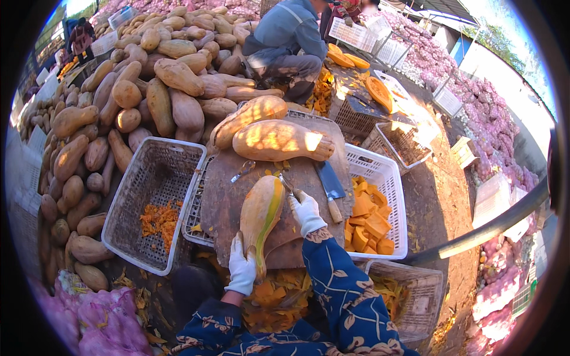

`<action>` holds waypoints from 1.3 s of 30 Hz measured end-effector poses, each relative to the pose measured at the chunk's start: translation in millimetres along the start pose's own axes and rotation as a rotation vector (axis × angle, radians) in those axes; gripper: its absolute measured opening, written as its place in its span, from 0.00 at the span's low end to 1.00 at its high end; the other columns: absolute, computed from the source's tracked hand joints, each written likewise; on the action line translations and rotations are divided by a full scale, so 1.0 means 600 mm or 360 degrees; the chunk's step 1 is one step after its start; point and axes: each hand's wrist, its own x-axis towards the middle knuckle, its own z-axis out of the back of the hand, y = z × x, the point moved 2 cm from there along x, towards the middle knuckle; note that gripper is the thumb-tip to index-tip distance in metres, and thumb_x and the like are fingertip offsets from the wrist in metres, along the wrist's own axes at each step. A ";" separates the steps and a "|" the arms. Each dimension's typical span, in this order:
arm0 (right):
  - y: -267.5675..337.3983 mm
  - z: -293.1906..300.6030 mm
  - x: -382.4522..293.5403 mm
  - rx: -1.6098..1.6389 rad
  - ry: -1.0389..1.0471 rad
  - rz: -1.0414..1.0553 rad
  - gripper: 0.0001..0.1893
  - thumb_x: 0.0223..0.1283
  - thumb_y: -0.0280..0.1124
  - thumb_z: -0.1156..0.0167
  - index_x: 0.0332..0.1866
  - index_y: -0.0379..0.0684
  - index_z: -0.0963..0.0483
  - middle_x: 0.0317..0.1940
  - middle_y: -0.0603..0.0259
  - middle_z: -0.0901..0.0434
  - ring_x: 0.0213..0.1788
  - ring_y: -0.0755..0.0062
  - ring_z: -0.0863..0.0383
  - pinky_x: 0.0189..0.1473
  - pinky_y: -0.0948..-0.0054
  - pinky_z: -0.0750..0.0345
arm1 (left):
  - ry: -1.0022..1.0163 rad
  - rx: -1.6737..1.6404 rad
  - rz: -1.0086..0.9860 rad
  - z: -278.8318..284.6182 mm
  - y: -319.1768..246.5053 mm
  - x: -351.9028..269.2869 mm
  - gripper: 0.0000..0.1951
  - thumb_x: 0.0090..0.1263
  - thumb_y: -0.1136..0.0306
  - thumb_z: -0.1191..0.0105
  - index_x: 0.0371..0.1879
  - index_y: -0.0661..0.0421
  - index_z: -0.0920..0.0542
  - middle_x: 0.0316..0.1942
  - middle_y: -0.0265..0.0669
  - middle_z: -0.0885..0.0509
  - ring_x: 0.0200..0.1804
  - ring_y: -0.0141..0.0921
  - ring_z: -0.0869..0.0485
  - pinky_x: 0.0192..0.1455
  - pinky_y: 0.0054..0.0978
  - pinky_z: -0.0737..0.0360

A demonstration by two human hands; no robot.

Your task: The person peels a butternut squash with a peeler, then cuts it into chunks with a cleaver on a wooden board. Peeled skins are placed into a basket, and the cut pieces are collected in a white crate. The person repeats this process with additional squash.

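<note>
A long tan squash lies on the worn board in front of me. One peeled strip on its right side shows green and yellow. My left hand, in a white glove, grips the narrow near end of the squash. In my gloved right hand is a peeler, its head close to the far end of the squash. A cleaver with a wooden handle rests to the right of that hand. Two whole squashes lie across the back of the board, and a small metal tool sits left of centre.
Left stands a crate with orange pulp; right, a white crate of squash chunks. Peelings lie below the board. A large squash pile, a seated person and netted bags surround me. A pole crosses at right.
</note>
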 end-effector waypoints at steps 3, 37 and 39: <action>0.006 -0.025 -0.015 -0.0041 -0.0047 0.0015 0.18 0.61 0.35 0.40 0.54 0.39 0.23 0.41 0.44 0.18 0.44 0.48 0.17 0.48 0.61 0.22 | -0.0012 -0.0019 0.0009 -0.001 0.007 0.005 0.27 0.71 0.70 0.49 0.69 0.62 0.36 0.66 0.55 0.32 0.67 0.49 0.31 0.71 0.35 0.36; 0.048 -0.041 -0.071 -0.0293 0.0070 0.0046 0.19 0.64 0.39 0.44 0.57 0.42 0.29 0.47 0.46 0.25 0.45 0.43 0.21 0.48 0.55 0.22 | 0.0016 -0.0678 0.0168 -0.023 0.082 0.024 0.26 0.79 0.67 0.58 0.71 0.65 0.41 0.72 0.47 0.38 0.71 0.38 0.36 0.72 0.30 0.40; 0.044 -0.052 -0.111 -0.0347 0.0053 0.0075 0.22 0.65 0.38 0.46 0.62 0.43 0.33 0.50 0.48 0.27 0.45 0.44 0.20 0.47 0.56 0.21 | 0.0040 -0.0527 0.0168 -0.023 0.089 0.027 0.26 0.79 0.66 0.58 0.71 0.65 0.42 0.72 0.48 0.38 0.71 0.39 0.37 0.72 0.30 0.40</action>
